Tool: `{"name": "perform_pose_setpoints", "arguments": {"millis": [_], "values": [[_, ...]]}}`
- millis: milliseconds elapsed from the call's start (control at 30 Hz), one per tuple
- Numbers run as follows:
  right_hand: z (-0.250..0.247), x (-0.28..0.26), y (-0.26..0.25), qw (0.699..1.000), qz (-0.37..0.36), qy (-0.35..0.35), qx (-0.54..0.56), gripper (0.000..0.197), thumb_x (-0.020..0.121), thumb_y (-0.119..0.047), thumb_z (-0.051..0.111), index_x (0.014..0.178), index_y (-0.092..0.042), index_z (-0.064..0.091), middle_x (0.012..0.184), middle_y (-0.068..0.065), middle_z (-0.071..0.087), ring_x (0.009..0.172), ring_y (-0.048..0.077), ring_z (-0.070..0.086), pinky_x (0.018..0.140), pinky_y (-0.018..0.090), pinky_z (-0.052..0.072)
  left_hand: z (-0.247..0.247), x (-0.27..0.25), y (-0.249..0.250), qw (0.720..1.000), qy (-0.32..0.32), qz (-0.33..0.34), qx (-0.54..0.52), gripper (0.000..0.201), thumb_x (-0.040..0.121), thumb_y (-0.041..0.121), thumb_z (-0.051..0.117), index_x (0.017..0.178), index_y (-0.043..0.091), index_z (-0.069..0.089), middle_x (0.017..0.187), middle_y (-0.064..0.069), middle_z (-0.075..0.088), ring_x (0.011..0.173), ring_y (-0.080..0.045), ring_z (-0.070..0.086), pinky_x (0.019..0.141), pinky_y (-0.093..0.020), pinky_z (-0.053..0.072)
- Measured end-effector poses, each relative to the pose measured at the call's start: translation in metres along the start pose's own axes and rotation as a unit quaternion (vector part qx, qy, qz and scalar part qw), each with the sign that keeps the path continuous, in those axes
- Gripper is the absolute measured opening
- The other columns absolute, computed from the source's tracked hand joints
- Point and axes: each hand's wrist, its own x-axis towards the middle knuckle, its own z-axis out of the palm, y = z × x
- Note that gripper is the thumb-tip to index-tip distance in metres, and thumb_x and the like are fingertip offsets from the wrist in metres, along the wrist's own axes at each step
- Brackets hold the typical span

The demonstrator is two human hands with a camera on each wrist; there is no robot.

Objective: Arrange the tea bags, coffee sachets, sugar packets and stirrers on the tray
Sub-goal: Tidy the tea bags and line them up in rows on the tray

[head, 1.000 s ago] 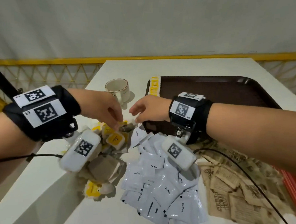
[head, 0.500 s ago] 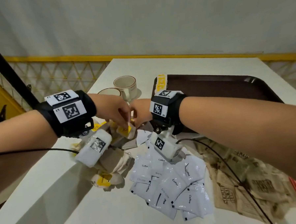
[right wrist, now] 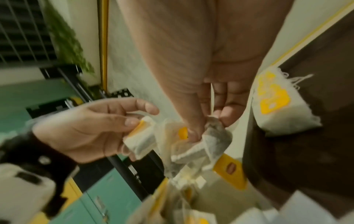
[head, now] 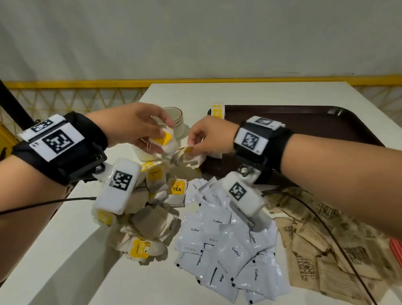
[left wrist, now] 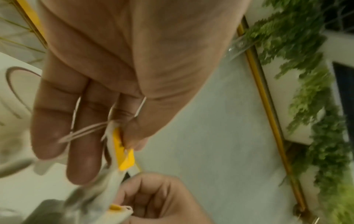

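Yellow-tagged tea bags (head: 164, 142) pinched in left hand (head: 133, 128), another cluster (head: 191, 156) pinched in right hand (head: 212, 134), lifted above the pile (head: 151, 201). Sorting tea, seemingly; next, onto the tray (head: 310, 128), strings untangled.

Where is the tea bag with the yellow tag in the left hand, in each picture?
Head: white tea bag with yellow tag, upper centre, pinched by the left hand.
Left wrist: centre, below the fingers.
Right wrist: left of centre.
Shared landmark: the right hand, close beside it.
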Motion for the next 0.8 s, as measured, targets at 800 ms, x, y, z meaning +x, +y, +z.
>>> {"name": "perform_pose_setpoints", "arguments": {"millis": [800], "values": [[-0.027, -0.173, 0.058, 0.934, 0.078, 0.166, 0.307, 0.026, 0.082, -0.006, 0.07, 0.104, -0.019, 0.066, 0.1, 0.008, 0.07, 0.079, 0.012, 0.064, 0.063, 0.024, 0.055, 0.173, 0.01, 0.05, 0.948, -0.097, 0.059, -0.297, 0.023, 0.08, 0.015, 0.064, 0.057, 0.014, 0.068, 0.063, -0.005, 0.065, 0.059, -0.015, 0.062, 0.053, -0.02, 0.052]]}}
